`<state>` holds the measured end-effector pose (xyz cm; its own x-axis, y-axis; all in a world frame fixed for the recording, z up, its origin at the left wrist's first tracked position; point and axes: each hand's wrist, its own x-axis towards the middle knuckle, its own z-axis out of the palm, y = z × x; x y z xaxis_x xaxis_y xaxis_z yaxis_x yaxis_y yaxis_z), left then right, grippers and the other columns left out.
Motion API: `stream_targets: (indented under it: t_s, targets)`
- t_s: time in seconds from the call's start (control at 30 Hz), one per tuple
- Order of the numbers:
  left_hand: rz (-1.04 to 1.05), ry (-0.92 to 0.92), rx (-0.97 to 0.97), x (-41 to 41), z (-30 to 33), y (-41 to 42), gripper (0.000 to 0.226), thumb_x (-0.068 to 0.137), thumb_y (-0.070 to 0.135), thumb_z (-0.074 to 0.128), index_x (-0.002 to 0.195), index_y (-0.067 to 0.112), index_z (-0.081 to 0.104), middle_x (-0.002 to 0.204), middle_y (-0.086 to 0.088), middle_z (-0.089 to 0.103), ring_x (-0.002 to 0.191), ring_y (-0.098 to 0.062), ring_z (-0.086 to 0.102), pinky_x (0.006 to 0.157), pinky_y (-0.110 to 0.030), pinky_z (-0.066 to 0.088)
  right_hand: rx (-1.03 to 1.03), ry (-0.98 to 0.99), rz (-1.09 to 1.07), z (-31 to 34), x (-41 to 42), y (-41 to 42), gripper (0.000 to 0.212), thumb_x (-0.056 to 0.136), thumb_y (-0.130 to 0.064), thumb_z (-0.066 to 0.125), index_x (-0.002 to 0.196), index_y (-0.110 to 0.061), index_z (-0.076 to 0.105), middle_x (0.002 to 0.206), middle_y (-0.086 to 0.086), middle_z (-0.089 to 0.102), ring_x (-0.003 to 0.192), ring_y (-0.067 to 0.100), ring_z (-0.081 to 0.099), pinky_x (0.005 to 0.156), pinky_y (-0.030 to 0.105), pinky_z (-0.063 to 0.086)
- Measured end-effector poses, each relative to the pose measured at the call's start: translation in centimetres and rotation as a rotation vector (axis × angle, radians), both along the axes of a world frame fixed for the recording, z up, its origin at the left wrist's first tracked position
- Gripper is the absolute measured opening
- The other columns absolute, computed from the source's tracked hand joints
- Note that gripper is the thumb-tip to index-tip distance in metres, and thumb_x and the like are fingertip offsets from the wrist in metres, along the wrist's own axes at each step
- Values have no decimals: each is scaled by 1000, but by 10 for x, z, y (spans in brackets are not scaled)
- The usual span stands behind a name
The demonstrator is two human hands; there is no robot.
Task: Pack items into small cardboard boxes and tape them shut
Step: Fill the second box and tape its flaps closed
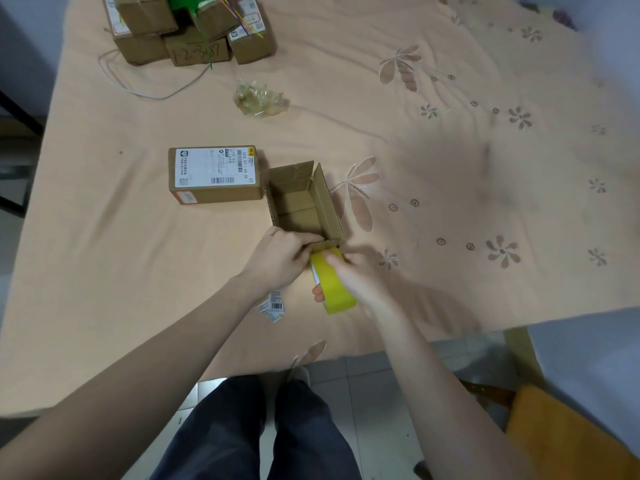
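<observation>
Open box [300,202]: small cardboard carton, flaps up, lying on the peach bedspread [433,140] near the front edge; interior looks empty, so packing appears not yet done. Left hand [282,256]: fingers curled over the carton's near end wall, gripping it, probably to steady the carton while tape goes on that end. Tape roll [332,282]: yellow, held on edge just below the carton's near end, touching or nearly touching the cardboard. Right hand [349,275]: wrapped round the roll, thumb on its upper rim and a fingertip showing beneath, placed as if to draw out a strip; no loose end visible. Labelled box [215,174]: closed, white shipping label upward, beside the open carton's left side, likely a finished parcel. Paper scrap [273,306]: barcoded, by the left wrist. Crumpled clear wrap [260,98]: mid-bed. Stack of boxes [187,26]: far corner, well apart.
</observation>
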<state>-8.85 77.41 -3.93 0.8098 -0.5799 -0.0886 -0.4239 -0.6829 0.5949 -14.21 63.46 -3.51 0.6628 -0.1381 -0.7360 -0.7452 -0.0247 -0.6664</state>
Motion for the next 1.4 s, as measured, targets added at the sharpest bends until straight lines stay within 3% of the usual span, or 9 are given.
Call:
stream_targets:
  t_s: [0.23, 0.37, 0.53, 0.63, 0.77, 0.9, 1.0, 1.23, 1.4]
  targets:
    - [89, 127, 1, -2, 5, -3, 30, 88, 28, 46, 107, 32, 69, 63, 23, 54, 87, -22, 60, 99, -31, 33, -87, -16, 1, -9, 5, 4, 35, 94, -33, 54, 88, 1, 61, 59, 18, 68, 49, 31, 67, 48, 34, 56]
    - [141, 82, -26, -2, 1, -4, 24, 96, 35, 48, 101, 31, 72, 90, 8, 73, 95, -23, 63, 97, -35, 35, -28, -13, -3, -9, 6, 2, 37, 97, -34, 50, 81, -2, 59, 50, 13, 66, 41, 25, 64, 39, 25, 50]
    - [76, -10, 36, 6, 2, -8, 27, 98, 31, 45, 100, 23, 70, 91, -3, 72, 92, -30, 62, 85, -33, 38, 54, -15, -20, -12, 4, 0, 45, 97, -44, 45, 86, -3, 59, 54, 14, 67, 45, 26, 66, 46, 29, 55]
    - [186, 58, 109, 11, 3, -17, 22, 93, 33, 48, 95, 24, 68, 92, -4, 71, 95, -29, 60, 84, -30, 30, 93, 45, -59, -15, 0, -6, 54, 85, -57, 53, 106, -6, 57, 63, 15, 71, 58, 26, 71, 63, 32, 58]
    - [291, 168, 105, 10, 0, -26, 20, 89, 42, 51, 91, 30, 67, 93, 2, 71, 97, -23, 60, 83, -29, 21, 74, 5, -55, -14, -6, -6, 56, 61, -57, 55, 97, -15, 61, 63, 13, 71, 58, 23, 70, 61, 31, 56]
    - [236, 123, 114, 14, -2, -21, 28, 92, 49, 50, 93, 31, 71, 94, 2, 71, 97, -25, 59, 83, -30, 23, 110, -68, -79, -11, -11, -6, 42, 85, -37, 57, 109, -3, 55, 65, 23, 69, 55, 34, 68, 57, 37, 56]
    - [213, 45, 123, 13, -4, -23, 28, 95, 41, 49, 97, 27, 73, 98, -4, 72, 98, -29, 59, 84, -32, 29, 3, -154, -18, -4, -16, 0, 27, 96, -33, 50, 96, -8, 59, 66, 23, 69, 60, 38, 68, 70, 53, 55]
    - [193, -56, 110, 12, -12, -23, 30, 97, 34, 46, 97, 19, 72, 95, -9, 72, 96, -32, 60, 88, -34, 34, -165, -76, -1, 4, -6, 16, 45, 97, -36, 45, 85, 4, 61, 82, 32, 68, 79, 46, 67, 80, 57, 54]
    - [256, 41, -2, 21, -9, -17, 29, 94, 36, 53, 89, 16, 73, 82, -14, 71, 89, -36, 60, 78, -35, 43, -219, -20, -13, -7, 7, 22, 50, 96, -39, 42, 107, 7, 59, 94, 31, 67, 88, 45, 65, 85, 53, 53]
